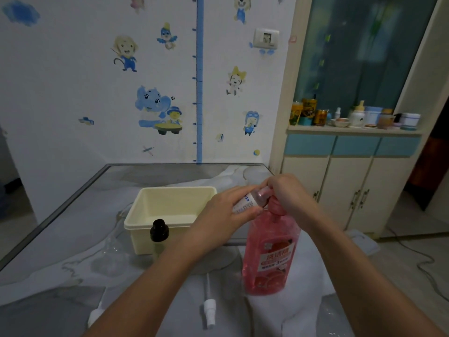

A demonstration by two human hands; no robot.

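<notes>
A tall pink pump bottle [269, 251] of liquid stands upright on the table at the right. My right hand [289, 195] lies over its pump head, fingers curled around it. My left hand [223, 215] holds a small clear bottle [250, 200] with a white label, tilted, its mouth up against the pump's spout. A white spray pump with a long tube [209, 305] lies loose on the table in front.
A cream plastic tub [138, 215] sits behind my left arm. A small bottle with a black cap [159, 232] stands at its front. White sheeting covers part of the glass table [73, 198]. A cabinet [349, 188] with jars on it stands right.
</notes>
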